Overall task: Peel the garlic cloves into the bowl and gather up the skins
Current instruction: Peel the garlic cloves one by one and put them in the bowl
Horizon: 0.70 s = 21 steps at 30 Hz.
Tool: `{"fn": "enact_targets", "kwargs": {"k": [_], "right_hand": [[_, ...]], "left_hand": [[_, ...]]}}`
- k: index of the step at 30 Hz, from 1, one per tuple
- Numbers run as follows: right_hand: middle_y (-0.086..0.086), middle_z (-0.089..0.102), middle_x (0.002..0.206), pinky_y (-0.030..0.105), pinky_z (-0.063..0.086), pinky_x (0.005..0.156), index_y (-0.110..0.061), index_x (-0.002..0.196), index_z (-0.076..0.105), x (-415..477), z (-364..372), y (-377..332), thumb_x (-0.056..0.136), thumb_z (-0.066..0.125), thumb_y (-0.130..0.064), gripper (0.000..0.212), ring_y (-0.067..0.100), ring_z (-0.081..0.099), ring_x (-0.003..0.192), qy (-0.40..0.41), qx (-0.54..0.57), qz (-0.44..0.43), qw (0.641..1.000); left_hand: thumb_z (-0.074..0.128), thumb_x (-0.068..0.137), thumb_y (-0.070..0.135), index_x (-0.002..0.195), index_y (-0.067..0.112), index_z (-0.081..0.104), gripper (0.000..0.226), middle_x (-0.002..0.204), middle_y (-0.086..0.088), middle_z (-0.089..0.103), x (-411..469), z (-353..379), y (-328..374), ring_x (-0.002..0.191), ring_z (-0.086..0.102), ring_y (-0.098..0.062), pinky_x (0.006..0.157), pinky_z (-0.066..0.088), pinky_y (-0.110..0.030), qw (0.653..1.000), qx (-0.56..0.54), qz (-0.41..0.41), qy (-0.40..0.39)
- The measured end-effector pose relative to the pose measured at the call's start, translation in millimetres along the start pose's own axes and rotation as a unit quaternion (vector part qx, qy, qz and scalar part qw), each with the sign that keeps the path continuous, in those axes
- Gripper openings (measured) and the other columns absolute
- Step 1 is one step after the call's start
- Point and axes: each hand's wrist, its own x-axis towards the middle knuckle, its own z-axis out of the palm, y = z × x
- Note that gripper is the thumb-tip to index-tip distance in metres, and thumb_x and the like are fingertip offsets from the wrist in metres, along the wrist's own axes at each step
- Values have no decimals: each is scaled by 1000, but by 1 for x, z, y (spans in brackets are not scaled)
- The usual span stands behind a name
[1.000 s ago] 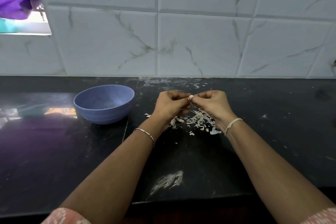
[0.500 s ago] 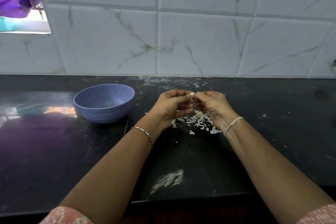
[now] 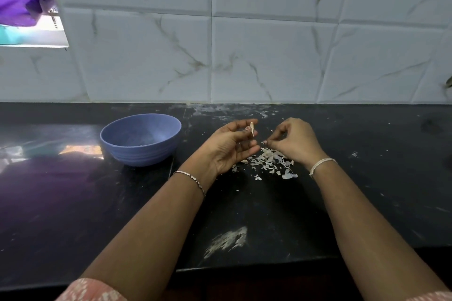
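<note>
1. Bowl (image 3: 140, 140): blue, on the counter (image 3: 73, 203), left of both hands.
2. Left hand (image 3: 230, 149): palm up, your thumb and fingertips pinch the garlic clove (image 3: 252, 128), apart from the bowl. The hold looks light, so the clove may slip into the skins.
3. Skins (image 3: 269, 165): a loose heap under your hands. A sweeping wrist could scatter them.
4. Right hand (image 3: 293, 142): fingertips nipped narrow on a skin scrap (image 3: 264, 142).
5. White smear (image 3: 227, 239): near the front edge. Nothing stands between clove and bowl.

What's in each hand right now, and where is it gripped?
The left hand pinches a garlic clove between thumb and forefinger. The right hand pinches a tiny scrap at its fingertips, likely skin; too small to confirm.
</note>
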Motion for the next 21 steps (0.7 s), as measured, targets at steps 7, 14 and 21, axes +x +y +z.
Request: {"fn": "enact_targets", "kwargs": {"k": [7,14,21], "right_hand": [[4,67,81,27,55,61,-17,83,63,1,4,0,90,67,-10,11,13,62,67,-44,217,46,974],[4,66,73,18,50,51,0,93,67,-3,10,-10,95,62,-13,14,9,57,59,-78,338,68,936],[-5,70,70,25,52,65,-19,82,72,-1,16,-9,87,67,-18,8,10,64,65,57,89,-16,994]], "left_hand": [[63,92,5,96,15,66,10,87,-5,63,4,0,-5,66,63,-11,52,55,-22,996,63,47,35],[67,88,3,96,11,69,11,83,-5,59,7,0,-7,67,61,-7,55,53,-21,983,136,121,40],[75,84,8,106,5,70,23,80,-2,67,8,0,-9,66,65,-9,56,55,-25,973,175,138,57]]}}
